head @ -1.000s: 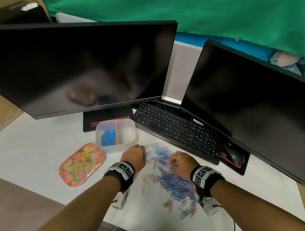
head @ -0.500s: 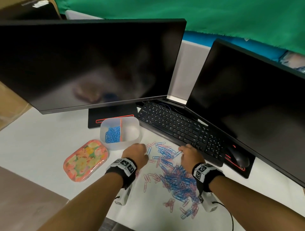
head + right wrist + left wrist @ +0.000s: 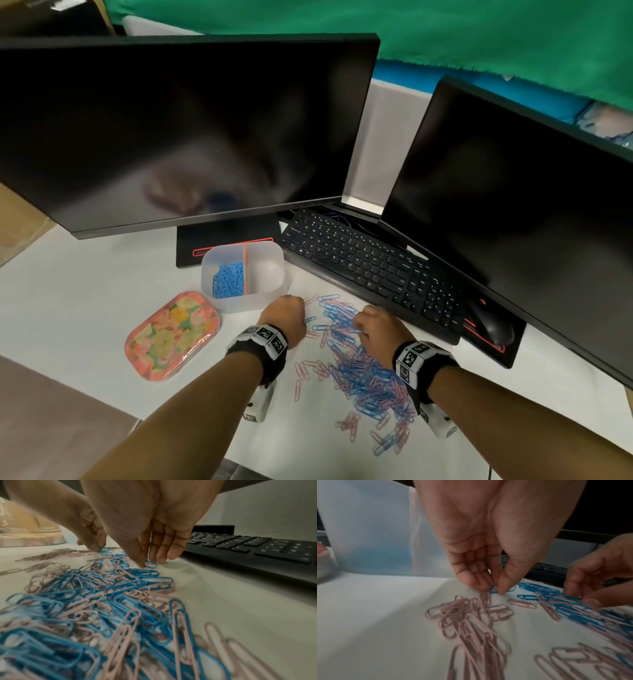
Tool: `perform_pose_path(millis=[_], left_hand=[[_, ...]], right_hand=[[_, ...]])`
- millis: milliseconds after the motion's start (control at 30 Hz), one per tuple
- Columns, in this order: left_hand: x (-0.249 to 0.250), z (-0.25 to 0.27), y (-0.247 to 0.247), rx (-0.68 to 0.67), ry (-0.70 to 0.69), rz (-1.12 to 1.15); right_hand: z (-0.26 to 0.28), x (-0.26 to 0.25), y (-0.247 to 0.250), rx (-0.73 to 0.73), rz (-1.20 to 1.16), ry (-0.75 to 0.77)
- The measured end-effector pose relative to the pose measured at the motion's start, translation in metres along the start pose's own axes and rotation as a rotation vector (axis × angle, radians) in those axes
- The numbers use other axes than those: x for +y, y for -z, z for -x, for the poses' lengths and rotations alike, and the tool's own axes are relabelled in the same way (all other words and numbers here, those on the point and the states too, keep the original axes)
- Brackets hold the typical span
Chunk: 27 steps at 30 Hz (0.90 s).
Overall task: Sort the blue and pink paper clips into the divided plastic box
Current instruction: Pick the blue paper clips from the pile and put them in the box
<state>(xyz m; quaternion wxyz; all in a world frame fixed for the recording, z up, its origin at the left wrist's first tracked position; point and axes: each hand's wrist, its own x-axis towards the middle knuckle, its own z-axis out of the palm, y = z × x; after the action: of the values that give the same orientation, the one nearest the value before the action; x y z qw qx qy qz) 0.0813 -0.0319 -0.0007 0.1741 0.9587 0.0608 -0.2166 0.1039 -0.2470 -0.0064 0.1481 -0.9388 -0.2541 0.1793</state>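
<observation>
The clear divided box (image 3: 255,301) stands in front of the left monitor; its left compartment holds blue clips (image 3: 227,279), and its right compartment (image 3: 265,270) looks empty. A mixed pile of blue and pink paper clips (image 3: 359,370) lies on the white desk. My left hand (image 3: 494,588) (image 3: 287,313) sits just right of the box and pinches a blue clip (image 3: 492,588) against the desk, beside a bunch of pink clips (image 3: 471,615). At the pile's far edge my right hand (image 3: 148,563) (image 3: 371,325) closes its thumb and fingertips on a blue clip (image 3: 151,564).
A floral lid (image 3: 171,337) lies left of the box. A black keyboard (image 3: 370,267) runs just beyond the pile, with a mouse (image 3: 493,329) at its right end. Two dark monitors (image 3: 171,130) (image 3: 513,205) stand behind.
My right hand reached forward to the pile's far edge near the keyboard, then drew slightly left. My left hand has stayed beside the box. The head view has shifted a little.
</observation>
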Motion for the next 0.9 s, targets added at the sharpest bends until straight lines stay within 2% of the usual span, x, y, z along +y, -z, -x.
perform_pose_path(millis=[133, 267, 400, 567, 667, 733, 800, 833, 900], left_hand=[[-0.003, 0.002, 0.002, 0.000, -0.022, 0.136], [-0.005, 0.005, 0.000, 0.023, 0.004, 0.422], [-0.007, 0.005, -0.001, 0.001, 0.025, 0.591], [-0.006, 0.005, 0.001, -0.152, 0.157, 1.064], [0.002, 0.007, 0.008, -0.145, 0.205, 1.172], [0.006, 0.007, 0.010, -0.157, 0.250, 1.245], [0.009, 0.006, 0.009, -0.175, 0.274, 1.234], [0.010, 0.005, 0.008, -0.161, 0.257, 1.138], [0.013, 0.005, 0.002, -0.094, 0.146, 0.772]], right_hand=[[-0.001, -0.005, 0.001, -0.025, -0.022, 0.022], [0.003, -0.003, -0.003, -0.089, -0.064, -0.023], [0.012, 0.002, 0.000, -0.105, -0.240, -0.056], [0.005, 0.006, 0.010, -0.028, -0.649, -0.364], [-0.004, 0.005, 0.013, -0.020, -0.851, -0.441], [-0.009, 0.000, 0.015, -0.013, -0.874, -0.454], [-0.011, -0.006, 0.016, -0.010, -0.765, -0.434], [-0.010, -0.010, 0.015, -0.015, -0.678, -0.407], [-0.007, -0.016, 0.013, -0.040, -0.538, -0.325]])
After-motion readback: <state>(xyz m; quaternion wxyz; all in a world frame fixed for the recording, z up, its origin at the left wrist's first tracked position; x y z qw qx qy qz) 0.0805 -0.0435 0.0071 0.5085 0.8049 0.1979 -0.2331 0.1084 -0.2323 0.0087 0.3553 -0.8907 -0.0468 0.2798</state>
